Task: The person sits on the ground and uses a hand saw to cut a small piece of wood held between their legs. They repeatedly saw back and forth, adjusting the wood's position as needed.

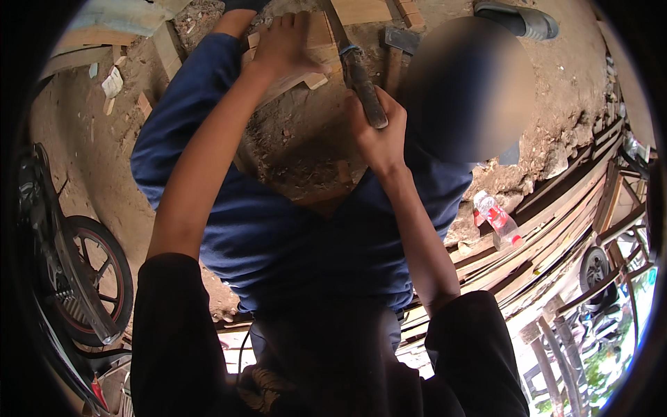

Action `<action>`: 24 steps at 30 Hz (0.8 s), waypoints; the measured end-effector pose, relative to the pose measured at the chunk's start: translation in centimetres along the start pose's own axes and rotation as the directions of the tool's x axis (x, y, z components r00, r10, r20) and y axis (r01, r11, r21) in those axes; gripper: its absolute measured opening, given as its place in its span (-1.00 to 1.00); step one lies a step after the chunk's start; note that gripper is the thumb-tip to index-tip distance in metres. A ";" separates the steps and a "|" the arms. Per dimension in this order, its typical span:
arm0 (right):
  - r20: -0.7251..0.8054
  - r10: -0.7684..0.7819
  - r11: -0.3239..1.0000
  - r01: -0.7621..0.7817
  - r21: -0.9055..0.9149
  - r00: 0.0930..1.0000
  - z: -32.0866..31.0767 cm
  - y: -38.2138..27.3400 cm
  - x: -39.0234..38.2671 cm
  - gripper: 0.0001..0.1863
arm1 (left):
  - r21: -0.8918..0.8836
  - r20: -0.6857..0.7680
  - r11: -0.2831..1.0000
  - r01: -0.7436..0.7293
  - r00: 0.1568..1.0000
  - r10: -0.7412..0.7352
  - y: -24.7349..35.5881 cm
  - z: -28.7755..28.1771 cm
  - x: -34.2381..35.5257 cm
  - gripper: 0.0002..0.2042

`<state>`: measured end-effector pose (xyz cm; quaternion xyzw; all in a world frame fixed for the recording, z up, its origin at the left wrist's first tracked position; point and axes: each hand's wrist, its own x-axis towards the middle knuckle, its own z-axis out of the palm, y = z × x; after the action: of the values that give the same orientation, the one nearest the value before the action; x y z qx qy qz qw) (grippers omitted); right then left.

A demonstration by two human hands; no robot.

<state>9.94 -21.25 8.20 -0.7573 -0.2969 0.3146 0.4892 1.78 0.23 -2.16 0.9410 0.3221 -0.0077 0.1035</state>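
Note:
My left hand (pixel 281 48) lies over a pale piece of wood (pixel 318 31), fingers stretched across it and thumb spread to the right. My right hand (pixel 381 132) is closed around the dark, worn handle (pixel 363 87) of a long-bladed tool, perhaps a machete. Its narrow blade (pixel 335 24) runs away from me, close to the right side of the wood, and leaves the picture at the top. A blue band circles the handle where it meets the blade. Just right of the blade lies a tool with a dark metal head (pixel 401 39) and wooden handle (pixel 392 71), perhaps a hammer.
Wood scraps lie on the dirt ground (pixel 90 167) around my bent legs. A grey sandal (pixel 521 21) is at the far right, a plastic bottle (pixel 497 219) beside stacked planks (pixel 549 215). A motorcycle wheel (pixel 97 278) stands at left. A blurred patch hides part of the right side.

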 end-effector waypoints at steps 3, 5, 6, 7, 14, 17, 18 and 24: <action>0.001 0.008 1.000 -0.008 0.014 1.000 0.5 0.2 0.4 -0.70 | 0.022 -0.071 1.000 0.018 0.997 -0.017 0.1 0.5 -0.3 0.11; -0.004 0.008 1.000 -0.008 0.019 1.000 0.8 0.4 0.5 -0.71 | 0.020 -0.086 0.999 0.026 0.996 -0.024 0.2 0.6 -0.4 0.11; -0.012 -0.004 1.000 0.004 0.018 1.000 1.1 0.6 0.6 -0.71 | 0.015 -0.086 1.000 0.025 0.996 -0.023 0.2 0.5 -0.4 0.11; -0.020 -0.015 1.000 0.016 0.016 1.000 1.4 0.8 0.7 -0.71 | 0.009 -0.087 1.000 0.023 0.996 -0.022 0.3 0.5 -0.4 0.11; 0.029 0.062 0.997 -0.063 0.048 0.998 1.0 1.9 -5.0 -0.84 | 0.013 -0.118 1.000 0.022 0.993 -0.020 0.3 0.7 -0.5 0.11; 0.013 0.070 0.997 -0.071 0.029 0.997 0.8 1.2 -6.2 -0.86 | 0.063 -0.118 0.998 0.027 0.993 -0.019 0.6 0.8 -0.6 0.12; 0.021 0.084 0.996 -0.084 0.039 0.996 0.9 0.7 -5.2 -0.86 | 0.077 -0.110 0.997 0.031 0.994 -0.022 0.6 0.8 -0.7 0.12; 0.060 0.129 0.990 -0.132 0.054 0.990 1.3 0.2 -3.6 -0.86 | 0.019 -0.074 0.999 0.035 0.997 -0.033 0.7 0.7 -0.3 0.12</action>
<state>6.76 -23.31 8.26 -0.7515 -0.2512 0.3757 0.4806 2.01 -0.59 -2.74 0.9360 0.3416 0.0221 0.0820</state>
